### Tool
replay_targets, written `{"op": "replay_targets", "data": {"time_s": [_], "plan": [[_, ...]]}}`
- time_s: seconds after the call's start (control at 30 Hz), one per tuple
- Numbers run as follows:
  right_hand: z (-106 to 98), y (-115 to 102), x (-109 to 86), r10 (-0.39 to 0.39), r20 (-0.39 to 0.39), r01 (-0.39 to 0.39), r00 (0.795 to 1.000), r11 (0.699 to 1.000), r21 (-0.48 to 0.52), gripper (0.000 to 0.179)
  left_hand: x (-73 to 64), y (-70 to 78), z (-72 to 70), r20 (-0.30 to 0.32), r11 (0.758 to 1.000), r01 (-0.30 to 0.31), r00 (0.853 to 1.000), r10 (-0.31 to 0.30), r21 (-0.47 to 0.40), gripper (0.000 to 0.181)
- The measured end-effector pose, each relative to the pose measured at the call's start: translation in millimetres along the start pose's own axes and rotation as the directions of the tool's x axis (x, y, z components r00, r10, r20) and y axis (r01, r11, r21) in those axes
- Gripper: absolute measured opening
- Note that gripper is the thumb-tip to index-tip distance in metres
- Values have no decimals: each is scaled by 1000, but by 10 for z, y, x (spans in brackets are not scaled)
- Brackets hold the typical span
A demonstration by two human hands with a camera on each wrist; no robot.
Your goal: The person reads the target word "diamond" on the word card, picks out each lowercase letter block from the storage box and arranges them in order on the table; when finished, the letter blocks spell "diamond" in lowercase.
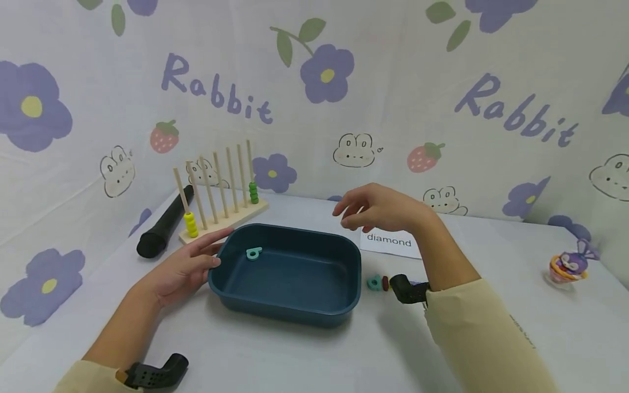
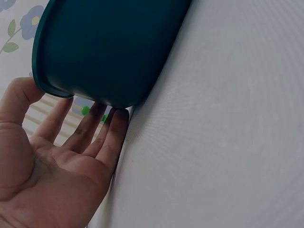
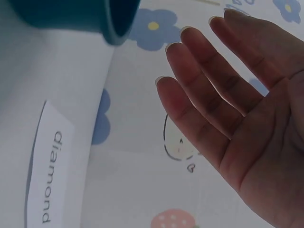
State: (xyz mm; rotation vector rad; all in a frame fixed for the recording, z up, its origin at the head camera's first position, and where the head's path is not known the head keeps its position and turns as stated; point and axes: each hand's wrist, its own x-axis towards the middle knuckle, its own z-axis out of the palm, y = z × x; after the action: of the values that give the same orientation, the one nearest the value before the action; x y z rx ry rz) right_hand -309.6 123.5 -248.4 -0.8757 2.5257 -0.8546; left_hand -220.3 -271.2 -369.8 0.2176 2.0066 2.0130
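A dark blue plastic basin (image 1: 290, 314) stands on the white table, with one small teal letter-shaped piece (image 1: 253, 254) lying inside near the far left corner. My left hand (image 1: 182, 270) is at the basin's left end, thumb at the rim and fairly straight fingers against the outer wall. In the left wrist view, the fingertips (image 2: 121, 116) meet the wall low down. My right hand (image 1: 380, 210) hangs in the air past the basin's far right corner, fingers loosely bent and holding nothing. Below it lies a white card (image 1: 390, 243) printed "diamond".
Right of the basin lie another teal letter-shaped piece (image 1: 374, 283) and a dark red piece (image 1: 385, 283); the right wrist's camera hides others. Behind on the left are a wooden bead rack (image 1: 223, 221) and a black microphone (image 1: 164, 226). A purple rabbit figure (image 1: 570, 265) stands far right.
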Motion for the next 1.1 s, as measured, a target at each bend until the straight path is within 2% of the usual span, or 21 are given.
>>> {"op": "replay_targets", "data": {"time_s": [0.23,0.67,0.87,1.1], "plan": [[70,-207,217,-2,70,6,998,999,-47,26,11,-11,-7,8,1000,-5,1000,5,18,69],[326,-525,609,-2,128,19,992,992,-128,29,-20,-1,-39,17,1000,-4,1000,4,-20,70],[452,-614,743,-29,163,52,986,989,-140,28,-12,-12,-33,24,999,4,1000,-3,-35,72],[573,-606,856,-32,201,61,979,988,-141,29,-9,-10,-36,29,1000,10,1000,-9,-29,72]]}}
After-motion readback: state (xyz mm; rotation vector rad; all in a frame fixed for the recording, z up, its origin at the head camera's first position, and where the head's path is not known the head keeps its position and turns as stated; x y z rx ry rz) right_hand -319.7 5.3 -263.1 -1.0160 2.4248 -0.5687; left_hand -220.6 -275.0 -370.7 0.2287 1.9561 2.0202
